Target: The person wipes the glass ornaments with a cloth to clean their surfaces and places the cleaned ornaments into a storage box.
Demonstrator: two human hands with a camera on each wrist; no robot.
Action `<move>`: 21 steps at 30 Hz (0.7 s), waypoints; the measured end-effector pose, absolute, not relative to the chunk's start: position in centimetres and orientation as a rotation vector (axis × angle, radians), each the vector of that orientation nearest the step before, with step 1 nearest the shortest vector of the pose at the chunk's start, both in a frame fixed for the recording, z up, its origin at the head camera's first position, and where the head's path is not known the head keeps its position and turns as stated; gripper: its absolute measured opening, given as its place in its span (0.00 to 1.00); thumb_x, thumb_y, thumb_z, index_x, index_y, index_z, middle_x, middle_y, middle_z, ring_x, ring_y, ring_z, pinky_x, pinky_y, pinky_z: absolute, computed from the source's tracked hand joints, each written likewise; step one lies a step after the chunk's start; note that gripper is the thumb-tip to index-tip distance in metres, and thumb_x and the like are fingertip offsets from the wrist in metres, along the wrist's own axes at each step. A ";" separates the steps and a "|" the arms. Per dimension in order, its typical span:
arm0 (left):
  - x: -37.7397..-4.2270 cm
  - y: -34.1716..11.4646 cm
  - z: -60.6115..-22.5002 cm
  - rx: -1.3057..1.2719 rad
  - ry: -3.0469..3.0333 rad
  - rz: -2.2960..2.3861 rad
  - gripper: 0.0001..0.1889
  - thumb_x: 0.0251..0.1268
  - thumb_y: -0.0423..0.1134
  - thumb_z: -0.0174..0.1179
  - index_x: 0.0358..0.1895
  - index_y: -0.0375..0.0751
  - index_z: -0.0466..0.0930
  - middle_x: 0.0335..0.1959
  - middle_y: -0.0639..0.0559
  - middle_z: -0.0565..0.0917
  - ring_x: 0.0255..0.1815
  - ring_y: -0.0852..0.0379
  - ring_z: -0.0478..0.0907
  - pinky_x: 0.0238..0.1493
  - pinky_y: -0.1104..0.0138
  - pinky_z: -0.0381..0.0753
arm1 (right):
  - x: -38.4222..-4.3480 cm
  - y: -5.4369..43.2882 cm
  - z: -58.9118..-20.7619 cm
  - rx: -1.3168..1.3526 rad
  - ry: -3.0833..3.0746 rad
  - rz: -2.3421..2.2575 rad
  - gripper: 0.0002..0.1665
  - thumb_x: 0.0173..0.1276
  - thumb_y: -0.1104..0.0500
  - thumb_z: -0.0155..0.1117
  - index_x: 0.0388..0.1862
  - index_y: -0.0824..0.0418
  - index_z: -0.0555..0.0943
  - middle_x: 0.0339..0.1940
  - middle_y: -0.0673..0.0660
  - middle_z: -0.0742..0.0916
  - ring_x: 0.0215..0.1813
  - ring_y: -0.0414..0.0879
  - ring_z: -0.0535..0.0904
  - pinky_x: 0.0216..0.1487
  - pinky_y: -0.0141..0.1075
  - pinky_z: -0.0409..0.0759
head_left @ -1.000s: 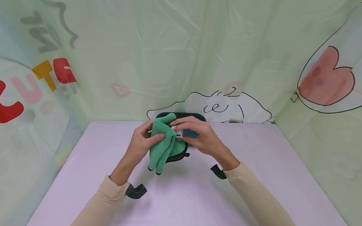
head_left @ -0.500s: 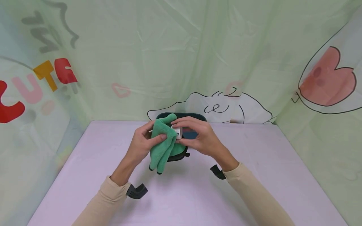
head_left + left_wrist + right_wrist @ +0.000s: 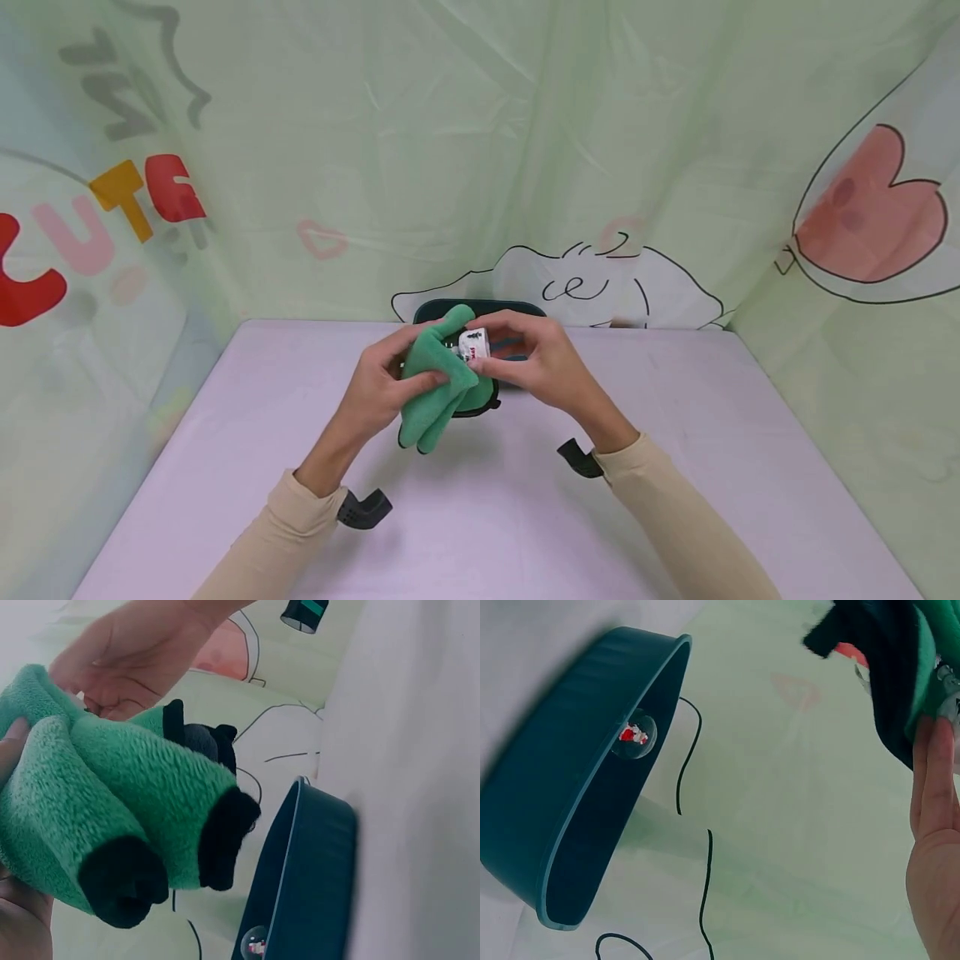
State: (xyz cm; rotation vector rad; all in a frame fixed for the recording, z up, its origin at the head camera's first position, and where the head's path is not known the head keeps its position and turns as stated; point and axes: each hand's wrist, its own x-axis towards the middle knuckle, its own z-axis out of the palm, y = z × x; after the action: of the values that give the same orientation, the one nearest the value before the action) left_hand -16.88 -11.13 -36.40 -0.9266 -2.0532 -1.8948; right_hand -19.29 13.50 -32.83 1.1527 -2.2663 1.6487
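Note:
My left hand point(image 3: 378, 379) grips a folded green plush cloth point(image 3: 431, 396) with black edging, its thumb pressed on the front fold. My right hand point(image 3: 542, 360) pinches a small white object with dark and red print point(image 3: 474, 343) between thumb and fingers. A clear part at that object's left end lies against the cloth, mostly covered by it. In the left wrist view, the cloth's black-edged ends point(image 3: 124, 881) hang toward the camera, with the right hand point(image 3: 142, 656) behind them. In the right wrist view, straight right fingers point(image 3: 936, 776) reach to the green cloth point(image 3: 937, 630).
A dark teal oval tub point(image 3: 547, 742) stands on the lilac table point(image 3: 637, 517) behind the hands. Inside it lies a clear globe with a red-and-white figure point(image 3: 635, 735). A pale green printed curtain point(image 3: 450, 150) encloses the table's back and sides. Black camera mounts point(image 3: 363, 509) stick out at both wrists.
The white object has turned in the right fingers, so more of its printed side and a clear part show. The cloth in the left hand has shifted slightly right and up.

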 end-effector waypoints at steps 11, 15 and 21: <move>-16.8 -10.9 -36.5 -0.989 -2.041 -1.794 0.34 0.57 0.24 0.72 0.69 0.41 0.75 0.62 0.47 0.80 0.58 0.52 0.80 0.48 0.59 0.87 | -19.0 13.7 -32.5 0.957 -2.400 1.762 0.15 0.64 0.59 0.76 0.50 0.56 0.86 0.37 0.55 0.89 0.36 0.51 0.87 0.40 0.38 0.87; -17.0 -10.9 -36.6 -0.987 -2.042 -1.735 0.34 0.57 0.23 0.72 0.69 0.41 0.75 0.63 0.46 0.80 0.59 0.53 0.79 0.48 0.61 0.87 | -19.1 13.7 -32.5 0.924 -2.422 1.813 0.17 0.65 0.59 0.75 0.53 0.58 0.85 0.40 0.57 0.89 0.39 0.51 0.87 0.43 0.38 0.87; -17.1 -10.9 -36.6 -0.943 -2.043 -1.758 0.32 0.59 0.23 0.70 0.68 0.39 0.76 0.60 0.43 0.81 0.54 0.54 0.81 0.47 0.63 0.87 | -19.2 13.6 -32.5 0.966 -2.381 1.882 0.21 0.65 0.63 0.74 0.58 0.61 0.84 0.47 0.58 0.89 0.45 0.52 0.87 0.48 0.39 0.87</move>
State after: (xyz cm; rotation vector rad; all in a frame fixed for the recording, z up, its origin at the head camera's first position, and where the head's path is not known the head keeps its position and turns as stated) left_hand -17.07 -10.86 -36.63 -0.9427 -2.0433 -1.7583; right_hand -19.20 13.57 -32.49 0.9660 -2.3815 1.8822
